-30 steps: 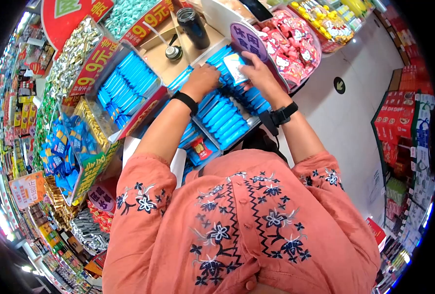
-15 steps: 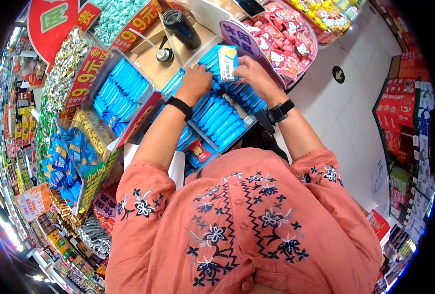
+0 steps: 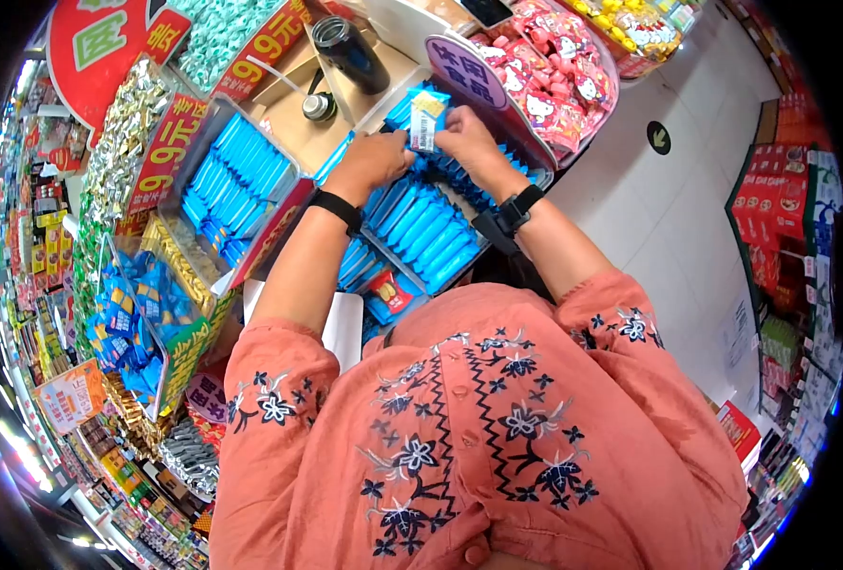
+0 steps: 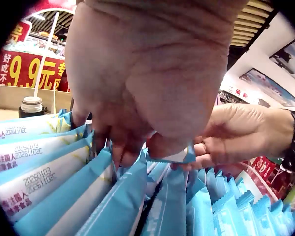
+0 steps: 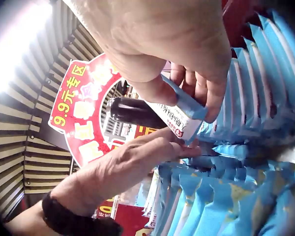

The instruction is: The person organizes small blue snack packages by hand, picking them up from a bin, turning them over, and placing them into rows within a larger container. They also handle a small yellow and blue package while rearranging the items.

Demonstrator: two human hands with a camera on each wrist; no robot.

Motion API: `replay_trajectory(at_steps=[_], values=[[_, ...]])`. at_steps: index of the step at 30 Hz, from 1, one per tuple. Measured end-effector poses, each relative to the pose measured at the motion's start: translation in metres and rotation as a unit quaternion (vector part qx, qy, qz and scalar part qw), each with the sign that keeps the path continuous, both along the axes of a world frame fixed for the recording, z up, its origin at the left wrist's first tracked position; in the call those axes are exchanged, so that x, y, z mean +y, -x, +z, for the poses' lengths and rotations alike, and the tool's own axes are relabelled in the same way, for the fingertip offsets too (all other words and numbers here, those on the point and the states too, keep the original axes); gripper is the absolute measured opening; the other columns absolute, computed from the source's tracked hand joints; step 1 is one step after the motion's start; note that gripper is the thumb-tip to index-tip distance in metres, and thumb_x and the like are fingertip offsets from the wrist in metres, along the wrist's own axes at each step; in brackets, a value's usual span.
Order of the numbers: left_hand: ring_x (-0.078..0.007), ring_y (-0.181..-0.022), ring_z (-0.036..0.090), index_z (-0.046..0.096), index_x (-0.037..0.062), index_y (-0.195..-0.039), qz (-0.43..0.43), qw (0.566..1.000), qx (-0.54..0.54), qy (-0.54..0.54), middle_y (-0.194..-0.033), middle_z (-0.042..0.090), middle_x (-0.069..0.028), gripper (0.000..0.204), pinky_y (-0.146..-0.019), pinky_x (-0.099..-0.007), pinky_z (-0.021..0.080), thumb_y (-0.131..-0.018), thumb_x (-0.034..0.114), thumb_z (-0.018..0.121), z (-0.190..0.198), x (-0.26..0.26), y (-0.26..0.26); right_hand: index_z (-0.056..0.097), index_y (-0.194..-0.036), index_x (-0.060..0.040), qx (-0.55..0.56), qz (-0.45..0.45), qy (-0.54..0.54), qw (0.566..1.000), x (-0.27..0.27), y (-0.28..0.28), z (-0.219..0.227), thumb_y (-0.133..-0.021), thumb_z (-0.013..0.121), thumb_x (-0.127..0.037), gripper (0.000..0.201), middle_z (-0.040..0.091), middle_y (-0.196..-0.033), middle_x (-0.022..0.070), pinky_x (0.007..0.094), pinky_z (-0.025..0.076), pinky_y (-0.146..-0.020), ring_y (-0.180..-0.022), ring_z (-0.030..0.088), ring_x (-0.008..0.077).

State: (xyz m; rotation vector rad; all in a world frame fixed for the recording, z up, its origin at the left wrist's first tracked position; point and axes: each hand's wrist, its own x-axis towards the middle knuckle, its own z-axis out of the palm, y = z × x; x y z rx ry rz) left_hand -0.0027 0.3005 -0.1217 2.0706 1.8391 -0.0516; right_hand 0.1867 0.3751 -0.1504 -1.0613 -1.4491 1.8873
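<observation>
My right hand (image 3: 474, 147) pinches a blue-and-white snack packet (image 3: 425, 122) between thumb and fingers, its printed side up over the bin. In the right wrist view the thumb lies on one face of this packet (image 5: 179, 118) and the fingers on the other. My left hand (image 3: 374, 157) is beside its lower end, fingers pointing down at the packed row. The left wrist view shows the left thumb at the held packet's edge (image 4: 179, 156); cannot tell whether it grips. Blue packets (image 3: 421, 233) stand on edge in rows below both hands.
Another bin of blue packets (image 3: 236, 185) is to the left. Behind the hands are a black flask (image 3: 350, 57) and its cap (image 3: 319, 106) on a tan surface. A purple sign (image 3: 469, 71) and pink-red packets (image 3: 555, 76) stand to the right.
The right hand has brought the held packet leftward and closer to the left hand, turning its printed side upright. The left hand stays low over the row, now right by the packet's lower end.
</observation>
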Motion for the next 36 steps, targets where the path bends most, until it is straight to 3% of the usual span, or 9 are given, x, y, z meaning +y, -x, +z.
replay_trajectory(at_steps=[3,9,12,15,18,22,28,31,36], values=[[-0.039,-0.094,0.066,0.059,0.0047,-0.109,0.039,0.997,0.001,0.074,-0.097,0.07,-0.0201,0.043,-0.086,-0.0493,0.046,-0.092,0.043,0.054,0.026,0.005,-0.009,0.052,-0.109,0.0014,-0.012,-0.001,-0.056,0.998,-0.004,0.004,-0.005,-0.081,0.068,-0.01,0.034,0.058,-0.096,0.0067,0.028,0.047,-0.076,-0.086,0.056,0.0142],[-0.0447,-0.096,0.063,0.054,0.0077,-0.12,0.085,0.991,-0.056,0.081,-0.101,0.067,-0.027,0.056,-0.081,-0.0515,0.049,-0.092,0.056,0.056,0.019,0.013,-0.003,0.05,-0.115,0.0007,-0.061,0.024,-0.107,0.992,-0.008,0.007,-0.016,-0.083,0.072,-0.011,0.041,0.059,-0.098,0.0051,0.0267,0.047,-0.078,-0.087,0.056,0.0119],[-0.0418,-0.097,0.064,0.057,0.0076,-0.114,0.07,0.992,-0.071,0.073,-0.099,0.068,-0.0235,0.048,-0.079,-0.052,0.048,-0.093,0.05,0.056,0.011,0.015,0.002,0.057,-0.112,0.0016,0.045,-0.001,-0.068,0.997,-0.008,0.009,-0.014,-0.079,0.075,-0.019,0.043,0.064,-0.094,0.0076,0.0298,0.05,-0.076,-0.083,0.059,0.0147],[-0.0427,-0.097,0.063,0.056,0.0074,-0.114,0.069,0.991,-0.084,0.074,-0.1,0.067,-0.0234,0.042,-0.08,-0.0517,0.048,-0.093,0.044,0.059,0.008,0.018,0.006,0.057,-0.116,-0.0022,-0.031,0.051,-0.056,0.997,0.001,-0.003,0.006,-0.086,0.072,-0.027,0.041,0.061,-0.091,0.0032,0.0271,0.047,-0.07,-0.079,0.055,0.0107],[-0.0434,-0.097,0.063,0.056,0.0057,-0.111,0.062,0.992,-0.081,0.074,-0.1,0.067,-0.0235,0.038,-0.081,-0.0517,0.048,-0.091,0.037,0.063,0.01,0.02,0.007,0.061,-0.11,-0.0017,-0.079,0.022,-0.108,0.991,0.009,-0.008,0.008,-0.087,0.071,-0.032,0.04,0.061,-0.085,0.001,0.0281,0.047,-0.066,-0.076,0.056,0.0109],[-0.0442,-0.096,0.063,0.054,0.0033,-0.108,0.045,0.996,-0.043,0.065,-0.099,0.066,-0.025,0.035,-0.079,-0.0515,0.049,-0.089,0.031,0.065,0.004,0.021,0.011,0.063,-0.093,-0.0019,-0.141,0.024,-0.297,0.944,0.011,-0.013,0.009,-0.084,0.072,-0.025,0.027,0.062,-0.078,0.0072,0.0325,0.047,-0.063,-0.069,0.057,0.0141],[-0.0444,-0.095,0.063,0.051,0.0025,-0.108,0.045,0.998,-0.023,0.027,-0.099,0.065,-0.0252,0.033,-0.079,-0.0517,0.05,-0.087,0.023,0.066,0.003,0.011,0.01,0.054,-0.083,0.0008,-0.173,0.045,-0.322,0.93,0.001,-0.018,0.02,-0.082,0.065,-0.013,0.018,0.057,-0.073,0.0172,0.0382,0.046,-0.062,-0.066,0.057,0.0241],[-0.043,-0.095,0.063,0.054,0.0018,-0.105,0.026,0.999,-0.037,-0.018,-0.1,0.065,-0.0234,0.029,-0.081,-0.052,0.05,-0.086,0.02,0.066,0.0,0.005,0.012,0.052,-0.082,0.0007,-0.132,0.035,-0.317,0.939,-0.003,-0.02,0.026,-0.082,0.063,-0.011,0.017,0.055,-0.071,0.0171,0.0407,0.044,-0.061,-0.063,0.054,0.0296],[-0.0456,-0.102,0.059,0.048,0.0024,-0.11,0.053,0.995,-0.059,-0.059,-0.109,0.06,-0.0257,0.031,-0.084,-0.0513,0.048,-0.087,0.016,0.064,-0.004,0.003,0.012,0.051,-0.082,-0.0013,-0.141,-0.002,-0.394,0.908,-0.012,-0.017,0.019,-0.083,0.062,-0.01,0.014,0.055,-0.075,0.018,0.0443,0.044,-0.062,-0.07,0.055,0.0368]])
